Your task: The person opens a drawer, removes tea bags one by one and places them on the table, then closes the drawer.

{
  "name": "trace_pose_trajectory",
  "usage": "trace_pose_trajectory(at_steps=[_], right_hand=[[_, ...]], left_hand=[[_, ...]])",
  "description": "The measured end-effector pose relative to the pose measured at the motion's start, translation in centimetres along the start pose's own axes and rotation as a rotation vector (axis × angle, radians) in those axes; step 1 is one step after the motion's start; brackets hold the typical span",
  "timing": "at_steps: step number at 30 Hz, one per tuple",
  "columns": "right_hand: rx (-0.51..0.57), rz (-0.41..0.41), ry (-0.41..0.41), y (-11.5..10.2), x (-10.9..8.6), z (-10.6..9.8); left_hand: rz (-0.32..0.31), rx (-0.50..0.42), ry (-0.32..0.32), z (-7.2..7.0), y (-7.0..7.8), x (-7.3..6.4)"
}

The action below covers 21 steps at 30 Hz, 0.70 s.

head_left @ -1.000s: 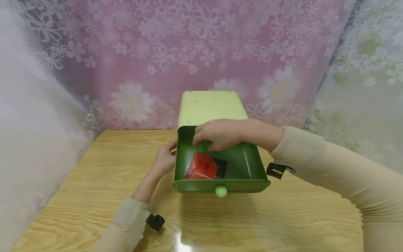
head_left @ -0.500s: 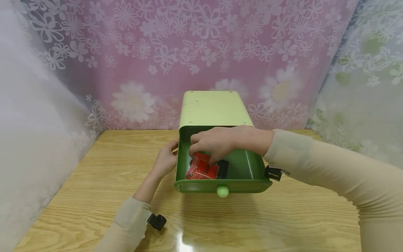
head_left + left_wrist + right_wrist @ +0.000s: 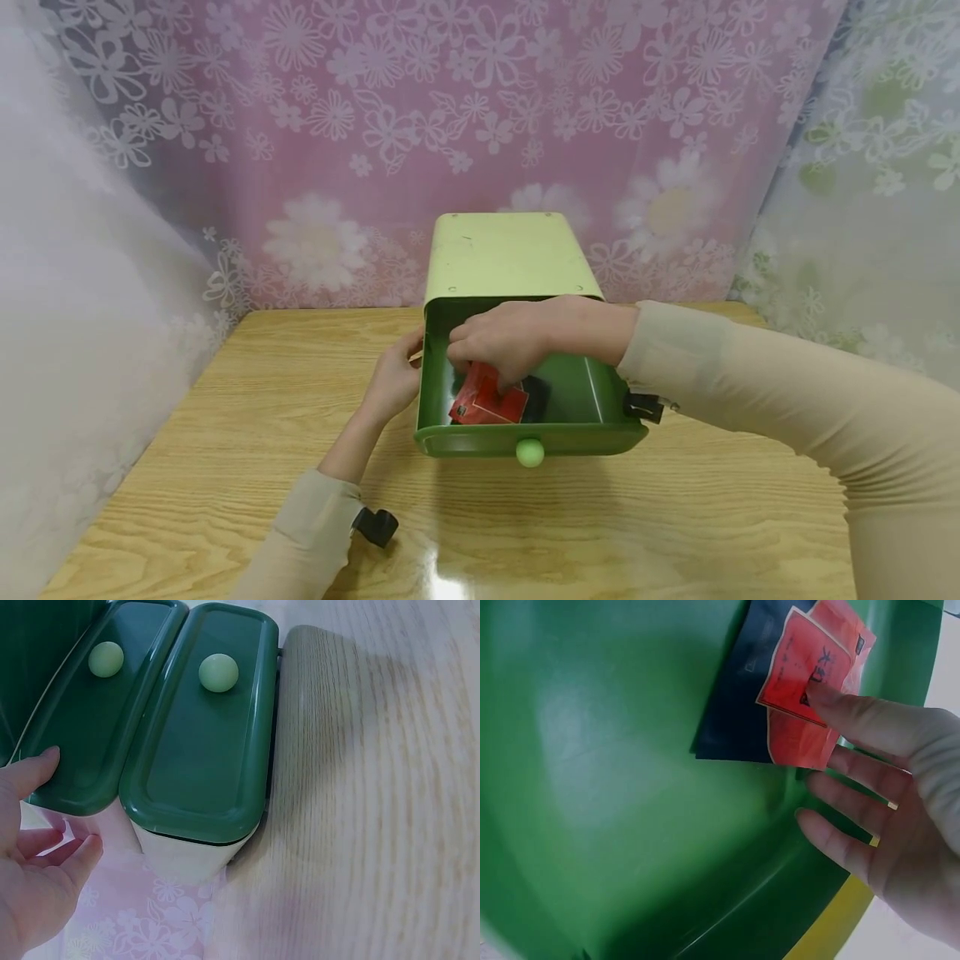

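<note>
A green drawer (image 3: 465,442) with a round pale-green knob stands pulled out of a pale yellow-green cabinet (image 3: 513,254). My right hand (image 3: 517,337) reaches into it and pinches a red and black packet (image 3: 501,407) with printed characters. In the right wrist view, the thumb lies on the packet's red face (image 3: 802,690) and the index finger is at its edge; the other fingers spread below. My left hand (image 3: 393,379) rests against the drawer's left side. Seen from the left wrist, its thumb touches the upper drawer front (image 3: 82,742), with the fingers loosely extended beside it.
A second, closed drawer (image 3: 202,750) with a similar knob (image 3: 218,673) sits under the open one in the left wrist view. The cabinet stands on a wood-grain table (image 3: 300,375). Behind it hangs a pink flowered curtain (image 3: 450,125), and pale curtains flank both sides.
My right hand has come down from above the packet, taken hold of it, and shifted it slightly to the right in the drawer. The left hand has stayed at the drawer's side.
</note>
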State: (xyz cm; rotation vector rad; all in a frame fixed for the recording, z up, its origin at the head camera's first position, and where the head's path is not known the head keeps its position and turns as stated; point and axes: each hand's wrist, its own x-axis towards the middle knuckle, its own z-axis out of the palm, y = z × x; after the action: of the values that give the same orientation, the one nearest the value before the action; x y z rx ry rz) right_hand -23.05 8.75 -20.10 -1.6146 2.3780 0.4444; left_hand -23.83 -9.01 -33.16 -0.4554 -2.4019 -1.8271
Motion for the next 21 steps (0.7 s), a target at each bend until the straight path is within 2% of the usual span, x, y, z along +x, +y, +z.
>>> trace_pose_trajectory(at_steps=[4, 6, 13, 18, 21], right_hand=[[0.016, 0.028, -0.018, 0.1, -0.2, 0.0], [0.031, 0.045, -0.022, 0.2, -0.4, -0.1], [0.160, 0.087, 0.007, 0.7, -1.2, -0.3], [0.200, 0.073, 0.056, 1.1, -2.1, -0.2], [0.241, 0.096, 0.067, 1.3, -2.8, -0.3]], left_hand=[[0.004, -0.015, 0.009, 0.1, -1.7, 0.7], [0.013, -0.012, 0.018, 0.2, -2.0, 0.9], [0.009, 0.013, 0.031, 0.3, -2.0, 0.8], [0.019, 0.009, 0.029, 0.3, -1.9, 0.8], [0.022, 0.003, 0.028, 0.3, -1.8, 0.7]])
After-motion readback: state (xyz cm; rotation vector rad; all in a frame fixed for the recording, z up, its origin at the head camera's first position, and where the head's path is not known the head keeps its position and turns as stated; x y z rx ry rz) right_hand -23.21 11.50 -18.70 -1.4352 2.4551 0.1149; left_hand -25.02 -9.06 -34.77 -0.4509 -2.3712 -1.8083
